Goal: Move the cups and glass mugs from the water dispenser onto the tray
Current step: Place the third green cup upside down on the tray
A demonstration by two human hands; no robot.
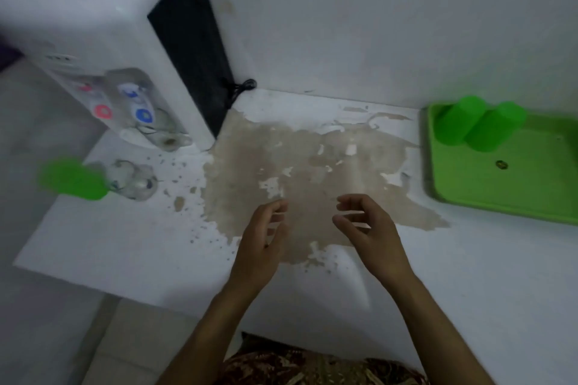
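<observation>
A white water dispenser stands at the back left, with red and blue taps. A glass mug sits under its taps. In front of it stand a green cup and two glass mugs, close together near the counter's left edge. At the right lies a green tray holding two green cups upside down at its back left corner. My left hand and my right hand hover over the middle of the counter, fingers apart, holding nothing.
The white counter has a large brown patch of peeled paint in the middle. A black cable lies behind the dispenser by the wall. The counter's left edge drops to the floor. Patterned cloth shows at the bottom.
</observation>
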